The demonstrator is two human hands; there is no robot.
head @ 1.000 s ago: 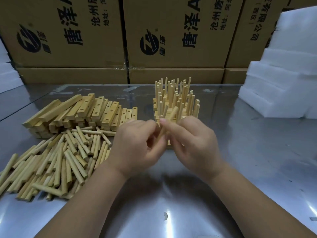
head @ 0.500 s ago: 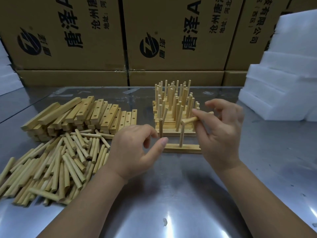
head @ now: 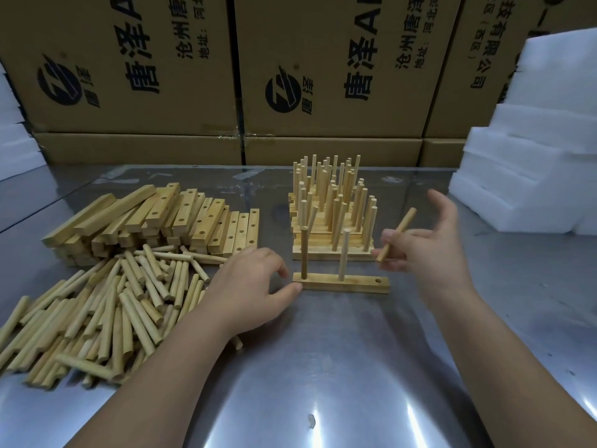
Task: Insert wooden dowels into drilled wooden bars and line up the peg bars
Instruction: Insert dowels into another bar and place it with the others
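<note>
Dowel [head: 396,234] slants up-right, pinched by right hand [head: 429,250]; left hand [head: 248,286], grip released.

Steel table [head: 323,367] laid with dowel work
A heap of loose dowels [head: 106,305] lies at the left, with stacked drilled bars [head: 161,218] behind it. Lined-up peg bars [head: 332,252] stand mid-table, one bar [head: 361,283] holding two upright dowels lies just in front, and white foam blocks [head: 517,189] sit far right.
</note>
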